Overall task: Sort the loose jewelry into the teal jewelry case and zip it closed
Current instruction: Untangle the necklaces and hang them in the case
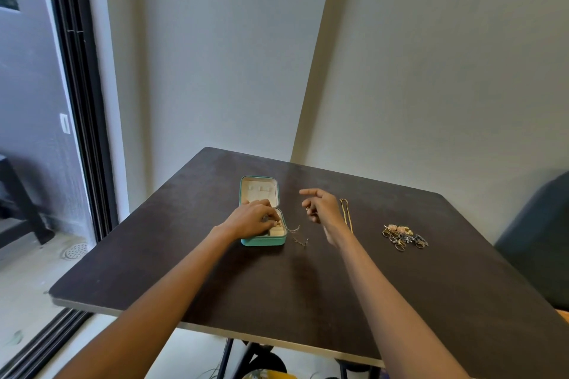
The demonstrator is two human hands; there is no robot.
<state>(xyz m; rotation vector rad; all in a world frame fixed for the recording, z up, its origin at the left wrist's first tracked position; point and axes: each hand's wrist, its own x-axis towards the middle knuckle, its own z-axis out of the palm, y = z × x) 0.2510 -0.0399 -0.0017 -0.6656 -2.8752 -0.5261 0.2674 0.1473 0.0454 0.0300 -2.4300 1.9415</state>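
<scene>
Right now your left hand point(254, 218) pinches a small gold piece into the open teal case point(261, 238), mid-worktop. Right hand point(320, 206) hovers, holding something tiny. Ring pile point(403, 237) and gold chain point(347, 214) remain out. Next: seat it, then fetch rings.

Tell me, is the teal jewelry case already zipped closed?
No, the teal jewelry case lies open, its lid folded back, and the left hand reaches into it.
</scene>
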